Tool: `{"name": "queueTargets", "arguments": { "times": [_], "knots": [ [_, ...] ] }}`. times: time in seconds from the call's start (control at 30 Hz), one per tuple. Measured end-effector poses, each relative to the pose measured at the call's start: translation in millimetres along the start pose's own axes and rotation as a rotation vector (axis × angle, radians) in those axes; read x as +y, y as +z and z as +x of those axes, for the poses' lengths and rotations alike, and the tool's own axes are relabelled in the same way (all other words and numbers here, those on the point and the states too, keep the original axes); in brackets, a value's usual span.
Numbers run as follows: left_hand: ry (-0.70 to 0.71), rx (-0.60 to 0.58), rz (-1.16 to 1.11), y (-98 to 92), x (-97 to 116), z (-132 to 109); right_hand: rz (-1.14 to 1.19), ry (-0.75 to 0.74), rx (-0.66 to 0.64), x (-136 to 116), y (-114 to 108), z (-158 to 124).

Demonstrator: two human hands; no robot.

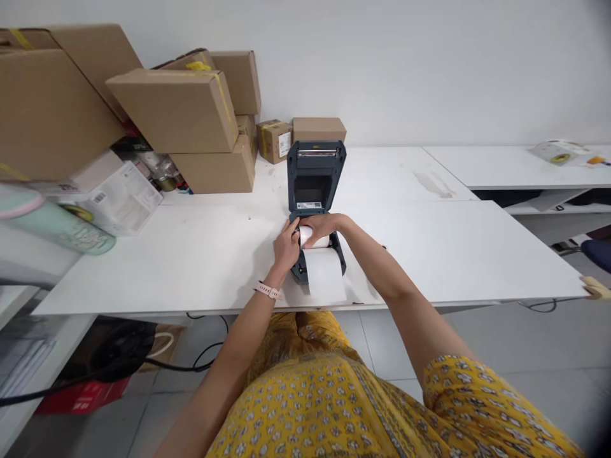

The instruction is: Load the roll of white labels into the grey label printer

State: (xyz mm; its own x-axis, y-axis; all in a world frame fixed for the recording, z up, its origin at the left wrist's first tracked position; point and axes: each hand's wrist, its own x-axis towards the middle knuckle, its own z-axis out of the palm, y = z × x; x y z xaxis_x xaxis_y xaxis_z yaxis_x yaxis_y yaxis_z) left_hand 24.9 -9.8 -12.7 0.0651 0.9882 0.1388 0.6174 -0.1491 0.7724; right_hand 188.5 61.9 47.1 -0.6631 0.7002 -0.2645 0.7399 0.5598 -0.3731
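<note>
A dark label printer (pixel 316 175) stands on the white table with its lid raised. Inside its base lies a white paper roll (pixel 323 242), and a strip of white paper (pixel 326 277) hangs out over the front. My left hand (pixel 287 243) is at the left edge of the base, its fingers close together against the casing beside the roll; whether they grip the casing is unclear. From the right, my right hand (pixel 317 228) reaches over the roll, thumb and fingers on it.
Cardboard boxes (pixel 176 111) are stacked at the back left, near a mint green bottle (pixel 57 222) and a white box (pixel 126 200). Two smaller boxes (pixel 319 129) stand behind the printer. Black cables (pixel 176 366) run below the table (pixel 191 267).
</note>
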Motion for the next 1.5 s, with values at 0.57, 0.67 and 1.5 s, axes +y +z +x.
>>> {"name": "queueTargets", "arguments": {
  "times": [0.57, 0.67, 1.5],
  "knots": [
    [-0.021, 0.014, 0.019, 1.7, 1.5, -3.3, -0.176, 0.081, 0.476, -81.3, 134.7, -119.6],
    [-0.017, 0.014, 0.018, 0.7, 2.5, -4.5, -0.154, 0.097, 0.520, -86.2, 141.7, -118.8],
    [-0.050, -0.185, -0.093, -4.5, 9.4, -20.0, -0.127, 0.156, 0.546, -100.5, 149.5, -111.5]
  ]
}}
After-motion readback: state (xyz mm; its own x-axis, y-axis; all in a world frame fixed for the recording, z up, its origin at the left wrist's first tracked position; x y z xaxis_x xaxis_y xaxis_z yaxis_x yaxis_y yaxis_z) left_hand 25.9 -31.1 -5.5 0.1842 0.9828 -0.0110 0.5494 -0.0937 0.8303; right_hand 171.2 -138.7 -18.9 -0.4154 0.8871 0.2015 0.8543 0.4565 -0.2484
